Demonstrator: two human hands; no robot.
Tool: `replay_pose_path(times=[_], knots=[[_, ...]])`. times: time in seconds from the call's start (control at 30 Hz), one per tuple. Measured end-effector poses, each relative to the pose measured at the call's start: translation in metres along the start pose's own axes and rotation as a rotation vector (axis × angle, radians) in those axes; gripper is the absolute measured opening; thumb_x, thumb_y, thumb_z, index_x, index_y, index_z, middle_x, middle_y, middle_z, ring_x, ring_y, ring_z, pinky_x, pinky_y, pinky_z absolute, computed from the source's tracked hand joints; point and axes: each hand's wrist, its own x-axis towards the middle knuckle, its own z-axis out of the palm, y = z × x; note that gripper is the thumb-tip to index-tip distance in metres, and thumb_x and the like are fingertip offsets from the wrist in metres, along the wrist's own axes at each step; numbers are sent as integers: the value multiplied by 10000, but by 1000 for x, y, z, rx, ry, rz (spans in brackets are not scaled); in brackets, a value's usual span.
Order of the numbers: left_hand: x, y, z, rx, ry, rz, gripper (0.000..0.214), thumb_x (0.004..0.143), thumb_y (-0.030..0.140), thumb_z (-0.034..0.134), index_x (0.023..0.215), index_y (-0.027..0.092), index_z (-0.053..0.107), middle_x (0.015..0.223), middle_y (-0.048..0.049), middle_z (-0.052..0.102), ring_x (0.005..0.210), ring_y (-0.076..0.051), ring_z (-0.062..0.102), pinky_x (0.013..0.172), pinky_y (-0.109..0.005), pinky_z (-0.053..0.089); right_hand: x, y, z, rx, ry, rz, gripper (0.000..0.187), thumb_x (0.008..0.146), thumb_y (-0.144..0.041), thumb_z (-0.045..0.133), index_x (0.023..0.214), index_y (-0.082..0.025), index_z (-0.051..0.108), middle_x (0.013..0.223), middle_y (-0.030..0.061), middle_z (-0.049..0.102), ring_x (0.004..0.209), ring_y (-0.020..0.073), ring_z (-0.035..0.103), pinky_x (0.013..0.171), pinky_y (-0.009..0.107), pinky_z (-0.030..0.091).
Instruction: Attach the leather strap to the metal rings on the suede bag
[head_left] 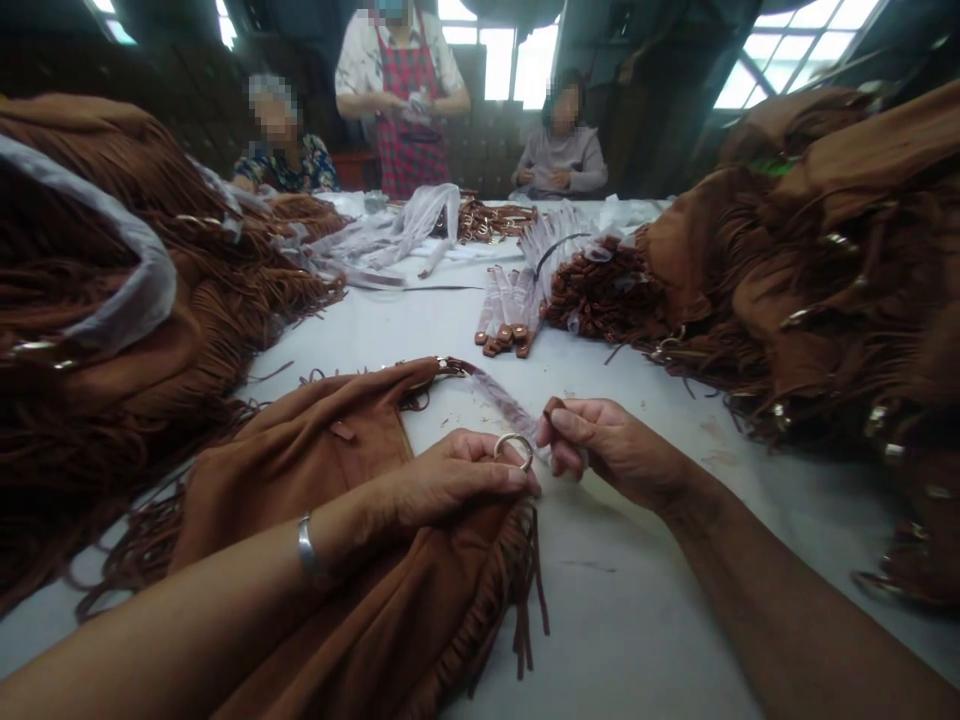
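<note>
A brown suede bag with fringe (322,470) lies on the white table (645,600) in front of me. My left hand (450,478) rests on the bag and pinches a metal ring (514,447) at its corner. My right hand (611,447) pinches the brown end of a strap (501,398) wrapped in clear plastic, right beside the ring. The strap runs back to the bag's far corner. A silver bangle (306,545) sits on my left wrist.
Heaps of the same fringed brown bags stand at the left (112,330) and right (825,270). Bundles of plastic-wrapped straps (510,310) lie mid-table. Three other people (401,90) work at the far end.
</note>
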Motion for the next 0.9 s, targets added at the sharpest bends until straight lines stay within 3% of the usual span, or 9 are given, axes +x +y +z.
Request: replay_pose_path(times=[0.17, 0.23, 0.37, 0.43, 0.5, 0.6, 0.7, 0.8, 0.9], knots=[[7, 5, 7, 318, -156, -171, 279, 683, 379, 668, 710, 121, 566, 614, 21, 479, 549, -77, 409, 547, -209, 337, -3, 0, 7, -74, -33, 46, 319, 646, -372, 743, 681, -134, 534, 564, -41, 489, 472, 56, 402, 438, 186, 304], [9, 10, 12, 492, -149, -203, 302, 699, 420, 626, 734, 130, 550, 615, 20, 459, 537, -85, 391, 517, -215, 318, -5, -1, 7, -124, -57, 75, 309, 639, -346, 745, 656, -132, 523, 546, -51, 462, 467, 53, 396, 425, 179, 294], [-1, 29, 33, 1211, 153, -98, 216, 723, 347, 579, 810, 150, 565, 679, -9, 516, 616, -139, 464, 571, -245, 355, -6, -2, 3, -179, -96, 110, 268, 697, -357, 684, 715, -123, 554, 546, -49, 463, 444, 50, 382, 402, 180, 285], [-17, 37, 52, 1594, 313, -42, 175, 742, 305, 541, 807, 146, 577, 732, -52, 554, 695, -192, 504, 648, -301, 387, -6, 1, 3, -154, -97, 111, 281, 699, -374, 678, 714, -128, 542, 540, -54, 459, 434, 48, 379, 401, 180, 297], [-34, 36, 74, 1823, 398, -33, 180, 762, 290, 504, 827, 141, 582, 812, -96, 577, 759, -238, 517, 708, -369, 402, -6, 4, 4, -81, -85, 102, 314, 684, -394, 695, 693, -140, 511, 521, -61, 451, 434, 49, 386, 416, 179, 329], [-49, 10, 102, 1922, 496, 11, 329, 786, 307, 492, 1056, 129, 544, 1055, -154, 571, 925, -293, 518, 801, -437, 399, -5, 7, 8, 68, -68, 107, 356, 651, -404, 730, 688, -154, 479, 494, -72, 442, 431, 48, 380, 428, 177, 361], [-42, -32, 106, 1955, 792, 91, 548, 846, 355, 429, 1300, 57, 349, 1307, -216, 419, 1182, -352, 381, 935, -495, 313, -6, 8, 14, 182, -85, 134, 358, 641, -384, 744, 692, -152, 475, 494, -68, 453, 430, 46, 384, 423, 172, 360], [-26, -57, 93, 1921, 1044, 97, 556, 891, 378, 355, 1335, 50, 288, 1265, -213, 452, 1148, -341, 411, 933, -492, 303, -10, 5, 18, 232, -101, 138, 365, 629, -372, 752, 670, -144, 470, 498, -58, 466, 429, 43, 397, 427, 173, 365], [-20, -50, 75, 1972, 967, 153, 478, 905, 385, 328, 1261, 69, 380, 1049, -163, 550, 949, -285, 507, 830, -422, 368, -15, 2, 20, 218, -106, 116, 360, 628, -361, 752, 661, -141, 469, 488, -60, 457, 422, 41, 391, 422, 174, 364]])
